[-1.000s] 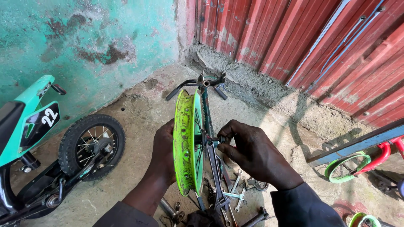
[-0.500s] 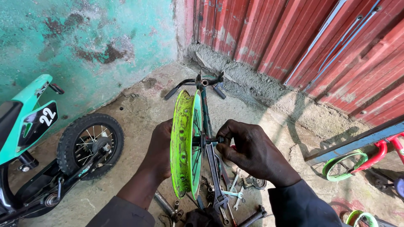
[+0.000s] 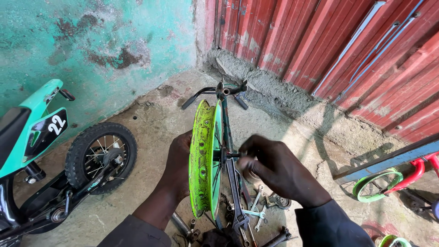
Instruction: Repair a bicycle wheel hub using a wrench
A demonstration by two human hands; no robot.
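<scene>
A bright green bicycle wheel rim (image 3: 202, 160) stands edge-on in a dark bicycle fork (image 3: 228, 151), with the handlebars (image 3: 218, 91) resting on the concrete beyond. My left hand (image 3: 179, 160) is behind the rim on its left side, mostly hidden, steadying the wheel. My right hand (image 3: 274, 169) is on the right side, its fingers pinched on the axle end (image 3: 233, 155) at the hub. Whether a small tool is in those fingers I cannot tell.
Wrenches and small metal parts (image 3: 256, 212) lie on the floor below the wheel. A teal mini motorbike (image 3: 50, 155) with a black knobby tyre stands at left. A red child's bike with a green wheel (image 3: 377, 185) sits at right, by a red corrugated wall (image 3: 347, 50).
My right hand's fingers have shifted on the axle end, closing more tightly on it. The wheel and my left hand stay where they were.
</scene>
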